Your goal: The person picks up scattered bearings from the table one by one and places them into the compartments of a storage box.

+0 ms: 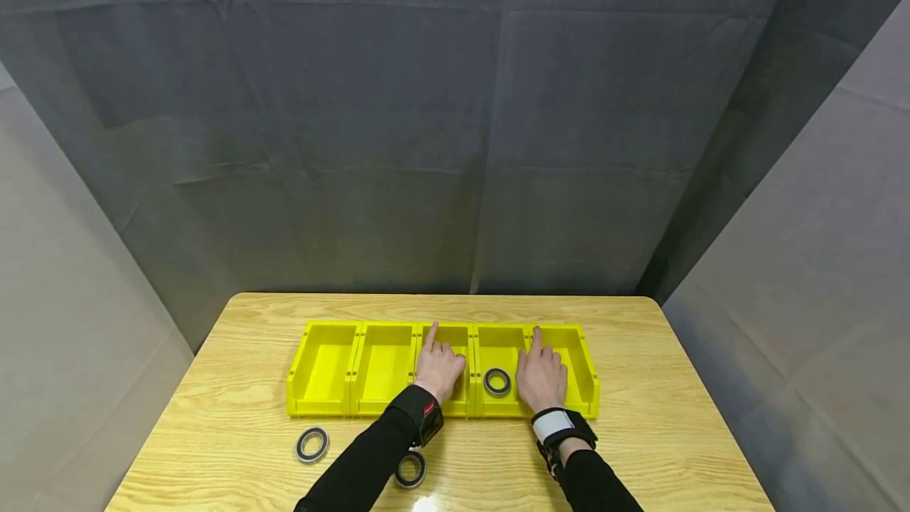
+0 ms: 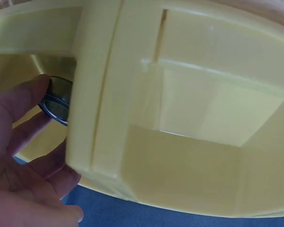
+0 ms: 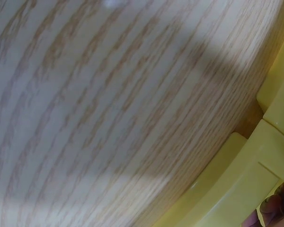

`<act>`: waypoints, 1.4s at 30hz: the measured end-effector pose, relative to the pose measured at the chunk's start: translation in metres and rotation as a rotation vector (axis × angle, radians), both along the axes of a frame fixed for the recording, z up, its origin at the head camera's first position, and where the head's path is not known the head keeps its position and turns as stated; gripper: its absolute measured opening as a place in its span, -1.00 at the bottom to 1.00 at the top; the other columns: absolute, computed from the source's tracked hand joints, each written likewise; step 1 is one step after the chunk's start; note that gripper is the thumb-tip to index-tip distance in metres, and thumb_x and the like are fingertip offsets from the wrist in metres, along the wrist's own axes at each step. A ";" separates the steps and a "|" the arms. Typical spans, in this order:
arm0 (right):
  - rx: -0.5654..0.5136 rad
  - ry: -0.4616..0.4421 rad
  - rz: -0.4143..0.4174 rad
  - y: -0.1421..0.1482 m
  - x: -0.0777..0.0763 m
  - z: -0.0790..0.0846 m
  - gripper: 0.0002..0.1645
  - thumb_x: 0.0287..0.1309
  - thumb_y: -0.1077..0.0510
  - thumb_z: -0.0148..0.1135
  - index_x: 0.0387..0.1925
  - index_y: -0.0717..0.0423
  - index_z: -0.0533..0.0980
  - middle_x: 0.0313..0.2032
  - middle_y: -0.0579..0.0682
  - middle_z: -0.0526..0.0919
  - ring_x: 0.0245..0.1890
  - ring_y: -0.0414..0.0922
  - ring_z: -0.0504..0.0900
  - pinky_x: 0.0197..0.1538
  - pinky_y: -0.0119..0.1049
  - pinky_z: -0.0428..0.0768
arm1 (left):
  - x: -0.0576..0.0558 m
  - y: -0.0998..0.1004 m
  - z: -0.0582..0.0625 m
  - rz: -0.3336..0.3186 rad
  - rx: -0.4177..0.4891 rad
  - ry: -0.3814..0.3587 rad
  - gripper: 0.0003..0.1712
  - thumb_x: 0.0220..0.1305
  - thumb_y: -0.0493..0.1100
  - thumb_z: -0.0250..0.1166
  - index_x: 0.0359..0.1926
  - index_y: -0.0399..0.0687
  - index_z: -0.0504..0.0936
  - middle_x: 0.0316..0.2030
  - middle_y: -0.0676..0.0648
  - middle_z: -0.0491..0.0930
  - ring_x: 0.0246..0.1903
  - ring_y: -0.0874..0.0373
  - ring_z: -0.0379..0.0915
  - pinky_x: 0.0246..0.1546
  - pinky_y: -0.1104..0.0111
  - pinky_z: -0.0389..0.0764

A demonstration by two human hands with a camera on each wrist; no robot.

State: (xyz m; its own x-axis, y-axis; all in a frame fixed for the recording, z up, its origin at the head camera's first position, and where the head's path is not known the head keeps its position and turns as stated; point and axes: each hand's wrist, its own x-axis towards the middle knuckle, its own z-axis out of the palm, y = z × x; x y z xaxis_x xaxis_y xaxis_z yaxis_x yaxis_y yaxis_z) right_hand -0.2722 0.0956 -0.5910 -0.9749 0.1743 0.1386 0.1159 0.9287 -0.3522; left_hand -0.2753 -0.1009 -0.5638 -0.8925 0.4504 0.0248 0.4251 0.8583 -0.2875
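Observation:
A row of yellow bins (image 1: 387, 411) stands across the table. My left hand (image 1: 439, 370) reaches into the middle bin, index finger stretched toward the back wall. In the left wrist view its thumb and a finger pinch a dark-rimmed metal ball bearing (image 2: 56, 108), partly hidden behind the bin wall. My right hand (image 1: 543, 379) is over the last two bins at the right, index finger extended to the back edge. What its other fingers do is hidden; the right wrist view catches only fingertips (image 3: 270, 204) in a corner. Another bearing (image 1: 497, 393) lies in the fourth bin, left of this hand.
Two more bearings lie on the wooden table in front of the bins: one at the left (image 1: 325, 449), one beside the left forearm (image 1: 423, 469). Grey cloth (image 1: 398, 141) hangs behind the table, with pale panels on both sides.

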 end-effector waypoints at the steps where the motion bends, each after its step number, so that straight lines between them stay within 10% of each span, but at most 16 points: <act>1: 0.000 0.001 -0.001 0.000 0.000 0.000 -0.30 0.49 0.01 -0.02 0.50 0.22 0.13 -0.09 0.37 0.60 -0.07 0.30 0.56 -0.11 0.14 0.53 | 0.000 0.000 -0.001 0.001 0.000 -0.002 -0.81 0.18 -0.27 0.42 -0.40 0.21 0.72 -0.52 0.00 0.58 -0.36 0.06 0.60 0.58 0.04 0.04; 30: -0.007 0.003 -0.008 -0.002 -0.001 -0.004 -0.30 0.50 -0.01 -0.02 0.50 0.19 0.12 -0.05 0.37 0.59 -0.03 0.30 0.55 -0.06 0.15 0.53 | 0.006 0.003 -0.002 0.016 0.003 -0.059 -0.77 0.17 -0.29 0.43 -0.47 0.20 0.74 -0.44 0.00 0.67 -0.31 0.06 0.64 0.60 0.08 0.00; 42: -0.003 0.005 -0.001 0.000 -0.001 -0.002 -0.29 0.49 -0.01 -0.01 0.51 0.20 0.12 -0.07 0.36 0.59 -0.06 0.30 0.55 -0.08 0.14 0.53 | 0.010 -0.003 0.000 -0.003 0.065 -0.046 -0.62 0.24 -0.21 0.41 0.05 0.25 0.71 -0.07 -0.04 0.72 -0.07 0.04 0.68 0.57 0.09 0.10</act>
State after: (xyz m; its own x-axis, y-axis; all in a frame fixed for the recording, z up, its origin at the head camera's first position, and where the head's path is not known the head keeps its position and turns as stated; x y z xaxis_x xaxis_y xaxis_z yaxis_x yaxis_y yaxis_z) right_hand -0.2730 0.0951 -0.5934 -0.9739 0.1761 0.1431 0.1154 0.9275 -0.3556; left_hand -0.2650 -0.1035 -0.5633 -0.8920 0.4518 0.0130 0.4391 0.8731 -0.2116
